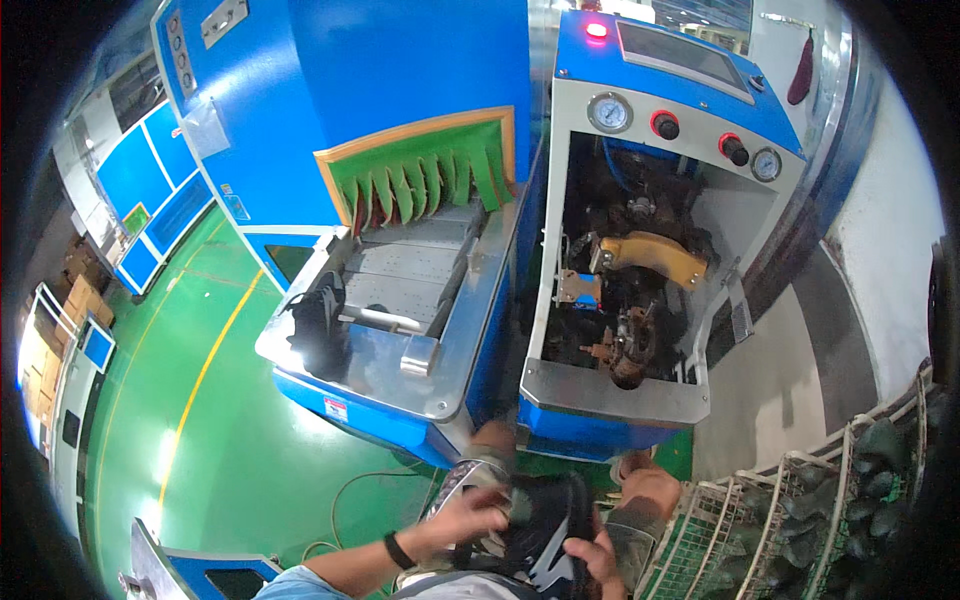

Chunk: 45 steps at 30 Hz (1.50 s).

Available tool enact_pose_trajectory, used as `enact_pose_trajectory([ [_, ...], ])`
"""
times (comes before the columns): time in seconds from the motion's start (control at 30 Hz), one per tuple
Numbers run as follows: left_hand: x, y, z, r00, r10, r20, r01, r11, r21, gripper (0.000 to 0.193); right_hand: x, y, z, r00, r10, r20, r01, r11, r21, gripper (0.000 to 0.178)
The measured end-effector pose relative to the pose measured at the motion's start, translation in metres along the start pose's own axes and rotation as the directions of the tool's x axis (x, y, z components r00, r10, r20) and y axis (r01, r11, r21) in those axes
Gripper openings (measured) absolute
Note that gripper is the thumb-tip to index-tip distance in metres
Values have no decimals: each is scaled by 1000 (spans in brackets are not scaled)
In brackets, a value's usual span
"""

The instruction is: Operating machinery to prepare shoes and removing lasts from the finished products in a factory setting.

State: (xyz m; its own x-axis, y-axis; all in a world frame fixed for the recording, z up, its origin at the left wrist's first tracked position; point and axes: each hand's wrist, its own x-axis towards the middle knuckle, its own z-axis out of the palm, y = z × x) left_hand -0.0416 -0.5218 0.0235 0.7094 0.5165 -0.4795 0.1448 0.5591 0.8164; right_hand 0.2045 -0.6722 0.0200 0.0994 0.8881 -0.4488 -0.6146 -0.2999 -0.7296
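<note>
A black shoe (548, 522) with a white stripe on its side rests over my lap at the lower middle. My right hand (598, 558) grips it along its right side, thumb across the upper. At the shoe's left edge is my left hand (470, 515), with a black band on the wrist. Its fingers are bent toward the shoe and smeared by motion, so their hold cannot be made out. Another dark shoe (318, 325) stands on the metal ledge of the blue machine, left of a white bar handle (382, 318).
Green strip flaps (425, 180) hang over the metal conveyor (410, 262) ahead. To its right stands a machine with gauges (609, 112), a lit red lamp (596, 31) and a curved yellow part (655, 257). A wire rack (735, 510) of dark shoe-like pieces stands lower right. A hose (345, 490) lies on the floor.
</note>
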Motion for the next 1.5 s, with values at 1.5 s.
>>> enact_pose_trajectory([
  [1.5, 173, 145, 76, 960, 38, 277, 101, 876, -471, 18, 155, -358, 102, 794, -603, -75, -243, -201, -949, 90],
])
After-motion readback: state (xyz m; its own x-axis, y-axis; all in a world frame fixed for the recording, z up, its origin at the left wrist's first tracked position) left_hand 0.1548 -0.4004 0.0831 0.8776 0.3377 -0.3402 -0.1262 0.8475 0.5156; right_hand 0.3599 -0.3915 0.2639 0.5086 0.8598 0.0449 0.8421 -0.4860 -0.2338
